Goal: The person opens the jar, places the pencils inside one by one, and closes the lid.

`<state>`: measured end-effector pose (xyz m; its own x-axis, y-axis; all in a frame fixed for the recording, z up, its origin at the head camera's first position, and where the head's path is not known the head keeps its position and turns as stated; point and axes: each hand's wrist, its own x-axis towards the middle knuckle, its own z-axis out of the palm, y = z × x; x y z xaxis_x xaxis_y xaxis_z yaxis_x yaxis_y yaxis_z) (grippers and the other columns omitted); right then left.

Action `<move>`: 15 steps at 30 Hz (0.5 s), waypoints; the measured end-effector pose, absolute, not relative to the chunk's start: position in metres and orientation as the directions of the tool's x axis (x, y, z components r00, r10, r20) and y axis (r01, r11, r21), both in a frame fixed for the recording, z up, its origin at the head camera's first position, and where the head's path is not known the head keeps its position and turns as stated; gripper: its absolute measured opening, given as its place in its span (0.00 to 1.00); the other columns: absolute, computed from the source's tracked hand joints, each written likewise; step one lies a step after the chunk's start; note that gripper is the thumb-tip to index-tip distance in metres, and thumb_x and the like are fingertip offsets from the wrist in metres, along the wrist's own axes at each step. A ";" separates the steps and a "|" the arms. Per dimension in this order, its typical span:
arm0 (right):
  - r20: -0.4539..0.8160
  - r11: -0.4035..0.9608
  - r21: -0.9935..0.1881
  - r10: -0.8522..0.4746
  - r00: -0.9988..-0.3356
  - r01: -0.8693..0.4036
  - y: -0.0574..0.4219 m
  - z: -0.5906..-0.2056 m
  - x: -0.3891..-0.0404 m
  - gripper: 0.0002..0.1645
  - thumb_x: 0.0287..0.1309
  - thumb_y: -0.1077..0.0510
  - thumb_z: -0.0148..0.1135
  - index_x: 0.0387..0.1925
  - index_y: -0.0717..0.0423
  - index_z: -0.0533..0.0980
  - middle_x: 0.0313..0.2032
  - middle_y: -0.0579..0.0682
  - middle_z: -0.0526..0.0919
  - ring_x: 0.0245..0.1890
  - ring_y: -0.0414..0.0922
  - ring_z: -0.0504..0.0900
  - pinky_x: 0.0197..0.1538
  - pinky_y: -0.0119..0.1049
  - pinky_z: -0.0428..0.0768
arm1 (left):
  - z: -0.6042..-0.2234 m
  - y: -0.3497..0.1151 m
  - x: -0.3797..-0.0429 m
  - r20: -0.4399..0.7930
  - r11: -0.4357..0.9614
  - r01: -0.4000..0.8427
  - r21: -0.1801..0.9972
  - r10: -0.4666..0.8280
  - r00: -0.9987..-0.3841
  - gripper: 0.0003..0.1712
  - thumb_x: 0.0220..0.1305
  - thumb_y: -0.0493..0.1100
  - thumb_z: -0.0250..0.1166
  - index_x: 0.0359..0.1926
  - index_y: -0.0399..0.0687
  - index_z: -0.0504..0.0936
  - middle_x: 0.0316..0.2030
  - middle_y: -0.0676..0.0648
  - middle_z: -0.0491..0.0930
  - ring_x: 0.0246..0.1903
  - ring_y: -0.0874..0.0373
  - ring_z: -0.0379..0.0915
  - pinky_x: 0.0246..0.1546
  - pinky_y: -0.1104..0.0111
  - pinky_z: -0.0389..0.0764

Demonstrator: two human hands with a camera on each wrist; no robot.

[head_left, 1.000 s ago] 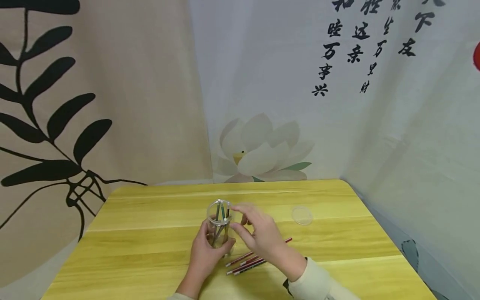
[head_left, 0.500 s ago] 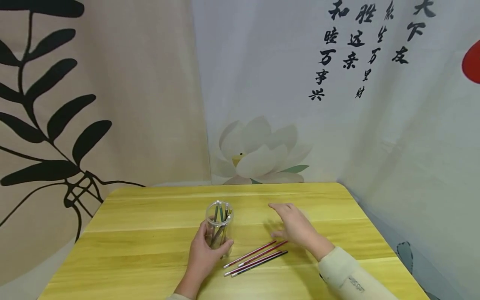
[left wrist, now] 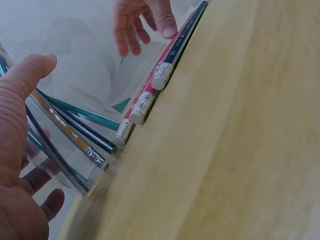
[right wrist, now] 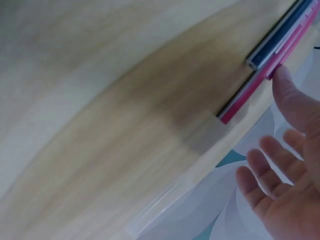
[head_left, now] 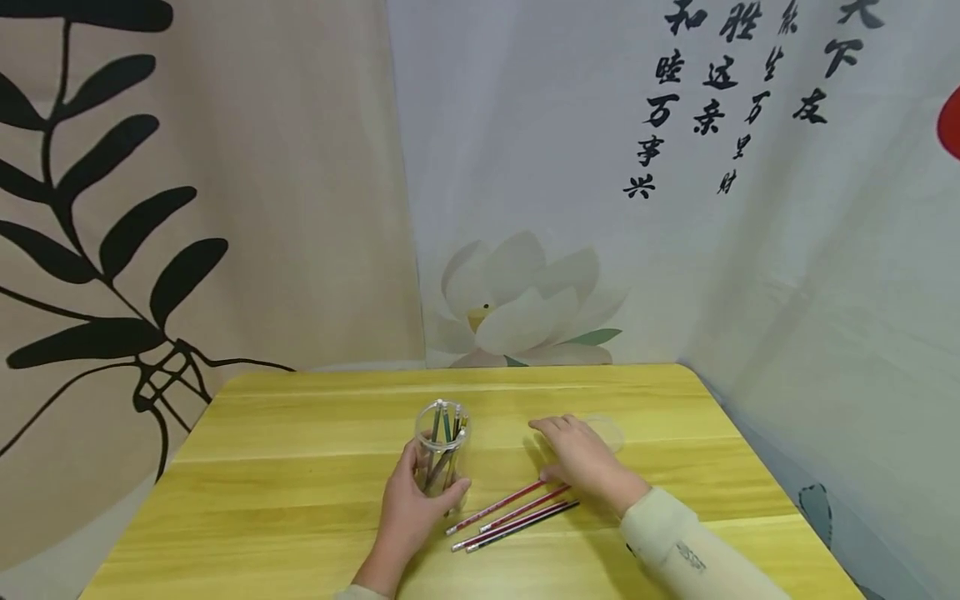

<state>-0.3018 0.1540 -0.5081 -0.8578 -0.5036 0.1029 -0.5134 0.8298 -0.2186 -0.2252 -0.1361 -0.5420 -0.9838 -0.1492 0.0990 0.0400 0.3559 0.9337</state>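
My left hand (head_left: 412, 504) grips a clear, round plastic jar (head_left: 442, 447) standing upright on the table, thumb and fingers on opposite sides. Inside lean several pencils (left wrist: 67, 127), green, dark and gold, their eraser ends at the bottom in the left wrist view. To the right of the jar lie several loose red and dark pencils (head_left: 517, 527), white erasers toward me. Over their far ends is my right hand (head_left: 588, 458), fingers spread and relaxed. In the right wrist view its thumb tip is right at a red pencil (right wrist: 240, 102); nothing is held.
A clear round lid (head_left: 607, 432) lies flat just beyond my right hand, partly covered by it. The yellow wood-grain table (head_left: 262, 500) ends at a back edge against a printed cloth (head_left: 315, 208) with leaves, a lotus and writing.
My right hand has left the jar's rim and moved right to the far ends of the loose pencils. My left hand keeps its grip on the jar in the same place.
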 end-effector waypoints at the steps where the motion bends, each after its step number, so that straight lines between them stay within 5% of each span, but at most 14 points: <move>1: 0.098 0.828 -0.221 -0.506 -0.857 -0.515 0.153 -0.508 -0.302 0.46 0.54 0.51 0.84 0.72 0.56 0.74 0.67 0.56 0.82 0.65 0.58 0.80 0.69 0.56 0.79 | -0.542 -0.136 -0.225 0.099 0.360 0.039 0.932 -0.150 -0.984 0.53 0.53 0.57 0.85 0.76 0.64 0.68 0.65 0.41 0.79 0.69 0.38 0.75 0.69 0.34 0.74; 7: 0.084 0.812 -0.237 -0.530 -0.844 -0.533 0.155 -0.510 -0.303 0.34 0.56 0.53 0.83 0.63 0.56 0.81 0.61 0.55 0.86 0.60 0.56 0.83 0.64 0.55 0.83 | -0.541 -0.136 -0.226 0.112 0.384 0.045 0.922 -0.152 -0.982 0.54 0.52 0.58 0.85 0.76 0.62 0.68 0.63 0.41 0.80 0.68 0.38 0.75 0.69 0.34 0.74; 12: 0.126 0.765 -0.233 -0.589 -0.798 -0.601 0.160 -0.513 -0.302 0.10 0.57 0.55 0.82 0.40 0.49 0.88 0.40 0.43 0.87 0.44 0.44 0.82 0.49 0.42 0.85 | -0.541 -0.136 -0.226 0.119 0.392 0.052 0.919 -0.149 -0.982 0.54 0.53 0.57 0.85 0.77 0.61 0.67 0.61 0.41 0.80 0.66 0.39 0.76 0.68 0.35 0.75; 15: 0.141 0.733 -0.232 -0.625 -0.768 -0.639 0.163 -0.513 -0.300 0.04 0.57 0.56 0.81 0.32 0.45 0.89 0.33 0.38 0.85 0.38 0.39 0.79 0.43 0.38 0.83 | -0.541 -0.136 -0.225 0.118 0.390 0.051 0.919 -0.150 -0.982 0.54 0.53 0.57 0.85 0.77 0.61 0.67 0.61 0.41 0.80 0.66 0.40 0.76 0.68 0.35 0.75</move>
